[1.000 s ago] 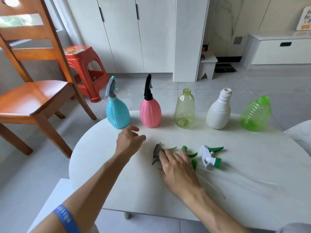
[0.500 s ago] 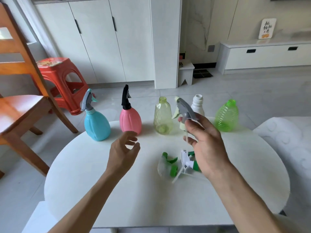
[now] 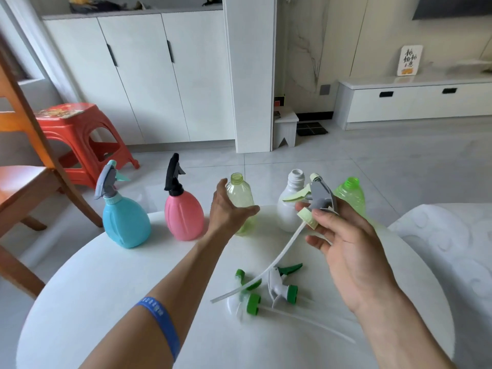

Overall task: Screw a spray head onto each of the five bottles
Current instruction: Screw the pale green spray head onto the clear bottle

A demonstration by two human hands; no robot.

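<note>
Five bottles stand in a row at the far edge of the round white table: a blue bottle and a pink bottle with spray heads on, then a yellow-green bottle, a white bottle and a green bottle with bare necks. My right hand pinches a grey spray head with a pale green collar, its long tube hanging down to the left. My left hand is spread open around the yellow-green bottle's left side. Two green-and-white spray heads lie on the table.
A wooden chair and a red plastic stool stand to the left of the table. A white cushioned seat sits at the right. White cabinets line the back wall across open tiled floor.
My left hand has reached forward to the yellow-green bottle. My right hand has carried the grey spray head a little to the right, in front of the white bottle.
</note>
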